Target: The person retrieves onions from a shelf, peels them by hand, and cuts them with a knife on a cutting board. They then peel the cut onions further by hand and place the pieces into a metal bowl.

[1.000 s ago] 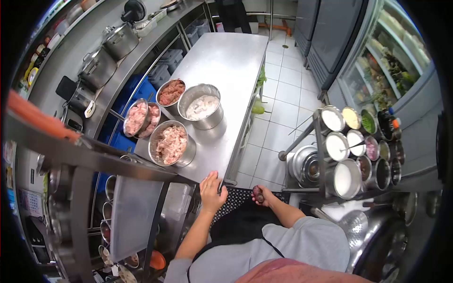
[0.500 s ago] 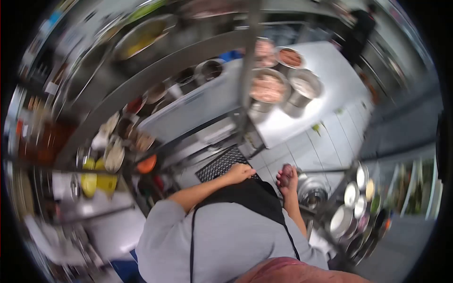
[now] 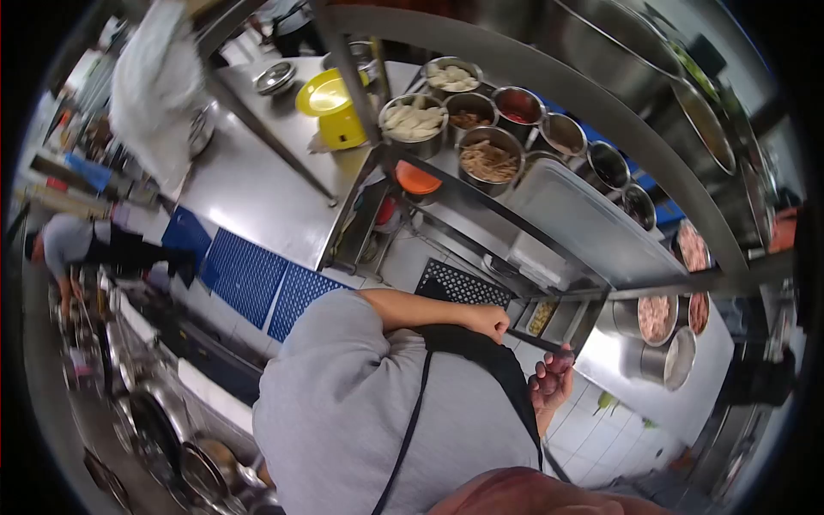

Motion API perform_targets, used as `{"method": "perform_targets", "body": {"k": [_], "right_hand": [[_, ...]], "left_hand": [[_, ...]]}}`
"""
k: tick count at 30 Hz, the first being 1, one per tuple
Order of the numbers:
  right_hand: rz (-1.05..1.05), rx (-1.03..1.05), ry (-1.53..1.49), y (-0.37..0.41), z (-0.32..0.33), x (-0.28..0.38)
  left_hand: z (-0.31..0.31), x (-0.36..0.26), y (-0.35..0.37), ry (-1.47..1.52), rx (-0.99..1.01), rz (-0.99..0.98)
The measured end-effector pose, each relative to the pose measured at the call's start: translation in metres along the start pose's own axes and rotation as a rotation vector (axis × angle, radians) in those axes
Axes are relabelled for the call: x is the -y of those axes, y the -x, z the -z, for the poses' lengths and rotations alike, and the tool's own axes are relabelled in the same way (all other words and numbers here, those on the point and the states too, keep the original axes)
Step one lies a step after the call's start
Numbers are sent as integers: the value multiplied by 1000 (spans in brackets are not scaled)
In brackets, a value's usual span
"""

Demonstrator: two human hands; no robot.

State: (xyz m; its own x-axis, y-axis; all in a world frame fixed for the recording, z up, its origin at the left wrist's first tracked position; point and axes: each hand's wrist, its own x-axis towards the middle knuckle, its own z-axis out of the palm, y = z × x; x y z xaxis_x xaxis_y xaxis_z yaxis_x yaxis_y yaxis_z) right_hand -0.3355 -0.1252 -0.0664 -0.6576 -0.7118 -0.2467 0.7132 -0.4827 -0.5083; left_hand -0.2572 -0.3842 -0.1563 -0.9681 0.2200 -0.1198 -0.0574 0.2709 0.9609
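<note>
My left hand (image 3: 489, 323) is closed in a fist in front of the black apron (image 3: 468, 350); whatever may be inside it is hidden. Lower and to the right, my right hand (image 3: 549, 393) has its fingers wrapped round a dark purplish-red, roundish vegetable (image 3: 561, 360), perhaps an onion. Beyond my left hand lies a black perforated floor mat (image 3: 459, 284). Closest to my right hand is a steel unit whose narrow containers include one with small yellowish pieces (image 3: 541, 318).
Steel pots of peeled white pieces (image 3: 414, 118), shredded food (image 3: 490, 161) and red sauce (image 3: 518, 105) line a shelf. A steel table (image 3: 601, 360) holds pots of pinkish meat (image 3: 656, 318). Shelf posts stand close. Another person (image 3: 81, 245) bends at the far left.
My view and body have turned left, bringing the yellow containers, blue mats and another person into sight. My right hand still holds the purplish-red vegetable; my left stays closed.
</note>
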Motion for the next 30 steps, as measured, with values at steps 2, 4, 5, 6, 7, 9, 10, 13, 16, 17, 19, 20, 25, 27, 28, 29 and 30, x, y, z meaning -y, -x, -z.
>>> {"method": "perform_targets", "body": {"k": [2, 4, 5, 6, 7, 9, 10, 13, 16, 17, 19, 20, 25, 27, 28, 29, 30], "right_hand": [[-43, 35, 10, -11, -10, 8], [-106, 47, 30, -22, -9, 15], [-129, 44, 39, -24, -6, 21], [-146, 51, 65, -27, -7, 25], [-164, 30, 76, -25, -2, 31], [-199, 4, 103, -28, 1, 41], [-195, -93, 153, -25, -1, 47], [-227, -87, 208, -19, 14, 66], [-275, -130, 187, -15, 28, 82], [-286, -149, 185, -14, 31, 87], [-288, -141, 172, -11, 39, 97], [-283, -142, 159, -10, 43, 99], [-229, -39, 129, 2, 67, 107], [-218, -26, 77, 7, 73, 109], [-204, -28, 66, 10, 71, 110], [-207, -51, 31, 11, 79, 110], [-181, -30, 16, 13, 80, 113]], "left_hand": [[2, -17, 1, 0, -67, 32], [-6, -22, 0, -19, -148, 70], [-12, -21, -2, 1, -163, 76], [-14, -27, -4, 22, -174, 80], [-18, -32, -5, 40, -183, 84], [-31, -36, -12, 30, -170, 65], [-35, -40, -17, -20, -152, 54], [-53, -44, -33, -64, -156, 51], [-64, -52, -43, -34, -153, 131], [-66, -58, -45, -26, -155, 156], [-71, -67, -49, -43, -143, 176], [-72, -71, -52, -70, -124, 172], [-94, -58, -65, -53, -86, 69], [-91, -70, -66, -40, -17, 108], [-90, -79, -67, -29, 26, 181], [-92, -71, -71, 17, 42, 162], [-88, -83, -75, 66, 68, 202]]}}
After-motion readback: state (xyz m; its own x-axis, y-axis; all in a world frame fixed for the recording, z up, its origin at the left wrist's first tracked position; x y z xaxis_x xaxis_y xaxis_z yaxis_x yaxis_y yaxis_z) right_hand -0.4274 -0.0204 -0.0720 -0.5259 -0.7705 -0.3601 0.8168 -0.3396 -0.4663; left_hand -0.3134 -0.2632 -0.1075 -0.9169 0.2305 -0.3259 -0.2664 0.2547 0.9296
